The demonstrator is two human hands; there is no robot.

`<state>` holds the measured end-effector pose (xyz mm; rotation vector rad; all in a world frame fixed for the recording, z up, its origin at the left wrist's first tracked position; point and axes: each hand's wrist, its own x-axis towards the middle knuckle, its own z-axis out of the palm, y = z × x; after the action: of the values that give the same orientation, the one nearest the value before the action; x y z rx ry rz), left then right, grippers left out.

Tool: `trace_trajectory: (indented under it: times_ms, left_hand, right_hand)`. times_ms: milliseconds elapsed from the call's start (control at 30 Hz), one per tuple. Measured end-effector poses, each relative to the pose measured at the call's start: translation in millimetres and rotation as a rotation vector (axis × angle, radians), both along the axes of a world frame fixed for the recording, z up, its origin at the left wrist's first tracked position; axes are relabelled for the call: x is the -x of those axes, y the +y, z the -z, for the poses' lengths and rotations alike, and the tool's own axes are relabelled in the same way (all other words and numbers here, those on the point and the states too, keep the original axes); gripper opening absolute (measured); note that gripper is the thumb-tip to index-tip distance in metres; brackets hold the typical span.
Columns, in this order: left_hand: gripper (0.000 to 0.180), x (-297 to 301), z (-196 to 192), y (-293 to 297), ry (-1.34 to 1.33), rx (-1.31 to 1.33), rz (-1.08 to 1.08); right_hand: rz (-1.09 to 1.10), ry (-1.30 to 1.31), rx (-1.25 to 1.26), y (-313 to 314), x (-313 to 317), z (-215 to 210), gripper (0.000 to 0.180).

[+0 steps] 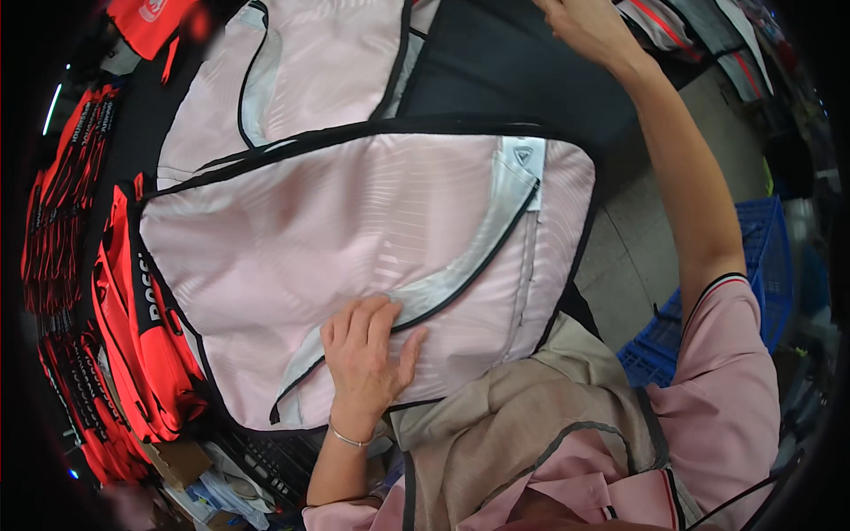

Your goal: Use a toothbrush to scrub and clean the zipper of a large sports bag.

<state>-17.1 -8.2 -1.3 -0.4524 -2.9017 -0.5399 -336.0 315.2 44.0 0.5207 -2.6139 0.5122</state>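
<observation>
I see my left hand [365, 354] pressed flat on the pink lining panel [292, 257], fingers on its grey, black-piped pocket edge [460, 270]. My right hand [589, 31] reaches above the panel onto black fabric [496, 71]. Red bags [142, 345] lie stacked left of the panel, a blue crate [761, 265] right of it.

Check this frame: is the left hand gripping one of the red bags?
No, the left hand lies flat on the pink lining panel, apart from the red bags stacked to its left.

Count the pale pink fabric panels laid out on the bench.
2. The near pink panel lies under the left hand; the far pink panel lies beyond it, partly overlapped. More may be hidden underneath.
</observation>
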Motion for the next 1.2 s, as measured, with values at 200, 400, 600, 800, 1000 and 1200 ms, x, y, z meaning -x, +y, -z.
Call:
trace_trajectory:
  times_ms: [200, 400, 600, 800, 1000, 1200]
  left_hand:
    - [0.042, 16.2, -4.3, 34.7, 0.029, -0.036, 0.017]
    - [0.08, 4.5, 45.3, 77.6, 0.0, -0.032, 0.086]
    - [0.076, -9.2, 71.4, 83.5, 0.044, 0.027, 0.043]
    - [0.071, -13.1, 73.7, 81.7, 0.047, 0.028, 0.051]
    - [0.065, -9.8, 72.5, 81.4, 0.097, 0.009, 0.058]
    - [0.059, -0.8, 60.9, 79.9, 0.069, -0.125, 0.08]
  right_hand:
    - [-0.091, -0.236, 0.558, -32.1, -159.4, -4.7, 0.034]
    - [-0.27, -0.27, 0.295, -85.4, -231.1, 44.9, 0.027]
    - [-0.19, -0.238, 0.285, -77.7, -233.8, 76.1, 0.017]
    - [-0.14, -0.272, 0.324, -80.6, -236.2, 77.3, 0.016]
    - [0.017, -0.328, 0.258, -93.9, -235.8, 76.9, 0.023]
    - [0.082, -0.236, 0.378, -93.3, -237.5, 84.6, 0.02]
